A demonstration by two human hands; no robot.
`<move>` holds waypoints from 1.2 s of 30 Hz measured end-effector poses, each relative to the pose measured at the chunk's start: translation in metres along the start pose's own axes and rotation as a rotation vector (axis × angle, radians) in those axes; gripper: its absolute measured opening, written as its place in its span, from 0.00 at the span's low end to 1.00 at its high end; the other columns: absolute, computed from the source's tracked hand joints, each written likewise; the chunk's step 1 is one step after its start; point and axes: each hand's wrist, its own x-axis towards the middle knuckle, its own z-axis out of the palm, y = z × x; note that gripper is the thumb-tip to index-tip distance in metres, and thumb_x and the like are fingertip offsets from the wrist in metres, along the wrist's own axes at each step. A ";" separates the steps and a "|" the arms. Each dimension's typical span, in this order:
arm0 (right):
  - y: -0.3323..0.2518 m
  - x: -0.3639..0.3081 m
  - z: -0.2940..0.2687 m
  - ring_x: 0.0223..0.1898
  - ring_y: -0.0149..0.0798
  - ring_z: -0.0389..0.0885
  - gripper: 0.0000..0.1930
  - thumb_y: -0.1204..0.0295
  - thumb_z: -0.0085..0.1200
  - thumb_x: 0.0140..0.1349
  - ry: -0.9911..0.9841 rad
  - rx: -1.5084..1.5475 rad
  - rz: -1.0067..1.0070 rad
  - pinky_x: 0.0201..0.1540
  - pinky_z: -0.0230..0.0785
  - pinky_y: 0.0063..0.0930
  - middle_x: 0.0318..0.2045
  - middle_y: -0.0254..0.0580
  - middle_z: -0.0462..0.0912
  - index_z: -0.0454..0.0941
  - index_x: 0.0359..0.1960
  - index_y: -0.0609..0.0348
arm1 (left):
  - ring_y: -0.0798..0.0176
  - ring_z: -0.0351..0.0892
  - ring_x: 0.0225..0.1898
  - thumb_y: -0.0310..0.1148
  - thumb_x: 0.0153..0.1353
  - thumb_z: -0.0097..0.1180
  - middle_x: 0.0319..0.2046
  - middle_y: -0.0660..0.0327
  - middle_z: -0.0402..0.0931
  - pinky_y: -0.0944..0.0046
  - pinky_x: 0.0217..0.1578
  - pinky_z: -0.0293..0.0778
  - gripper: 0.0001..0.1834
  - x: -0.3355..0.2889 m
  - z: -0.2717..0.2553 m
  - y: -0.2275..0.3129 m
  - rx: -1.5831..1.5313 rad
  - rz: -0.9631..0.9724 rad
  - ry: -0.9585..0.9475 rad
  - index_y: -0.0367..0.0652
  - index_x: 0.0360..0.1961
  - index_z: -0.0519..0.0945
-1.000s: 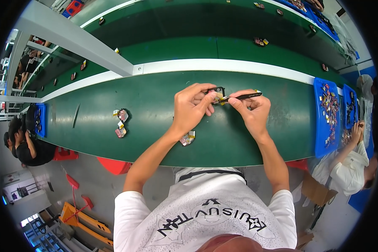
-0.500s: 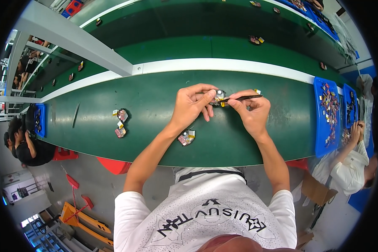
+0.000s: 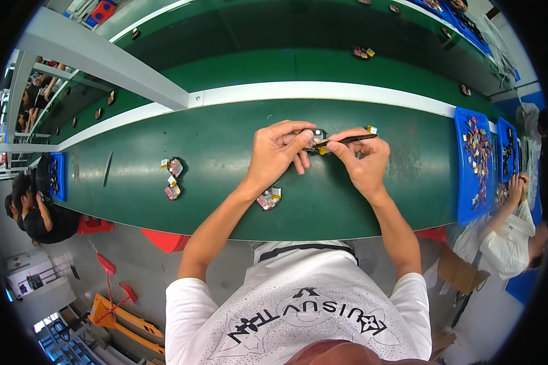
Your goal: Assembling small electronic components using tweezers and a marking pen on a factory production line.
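My left hand point(image 3: 278, 152) is closed on a small electronic assembly point(image 3: 316, 137) with a black housing, pinched between thumb and fingers. In my right hand point(image 3: 364, 163) is a pair of dark tweezers point(image 3: 354, 139), gripped like a pen, its tip down at the assembly. Just what the tip touches is too small to make out. A similar assembly point(image 3: 268, 198) with pink, white and yellow parts lies on the green table below my left wrist. A small white and yellow piece point(image 3: 371, 129) shows behind my right hand.
Two more assemblies point(image 3: 174, 176) and a thin metal tool point(image 3: 108, 167) lie to the left. Blue trays of small parts point(image 3: 462, 164) stand at the right end. Beyond a white rail point(image 3: 323, 90), a green belt carries more assemblies point(image 3: 363, 53). Co-workers sit at both sides.
The assemblies on the far belt have shifted slightly left. My hands keep nearly the same place, with the tweezers' handle a little lower and further left.
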 end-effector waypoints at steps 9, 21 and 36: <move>-0.001 -0.001 0.001 0.16 0.15 0.56 0.05 0.79 0.70 0.57 0.006 0.043 0.034 0.19 0.44 0.17 0.16 0.21 0.71 0.88 0.34 0.63 | 0.65 0.82 0.21 0.24 0.70 0.56 0.30 0.53 0.82 0.70 0.18 0.78 0.12 -0.001 0.000 0.001 0.027 0.047 0.023 0.25 0.49 0.82; 0.001 -0.001 0.002 0.14 0.18 0.61 0.06 0.80 0.71 0.54 0.018 -0.068 -0.150 0.18 0.51 0.16 0.29 0.33 0.88 0.88 0.34 0.62 | 0.66 0.82 0.20 0.25 0.69 0.58 0.28 0.52 0.83 0.71 0.18 0.76 0.12 0.001 -0.001 0.003 0.069 0.034 0.130 0.25 0.47 0.82; -0.009 -0.001 0.006 0.12 0.23 0.66 0.07 0.81 0.71 0.51 -0.028 -0.228 -0.318 0.16 0.56 0.19 0.32 0.38 0.90 0.87 0.32 0.59 | 0.67 0.81 0.20 0.26 0.70 0.58 0.28 0.53 0.83 0.71 0.18 0.76 0.13 0.000 0.000 0.000 0.052 -0.006 0.109 0.25 0.49 0.81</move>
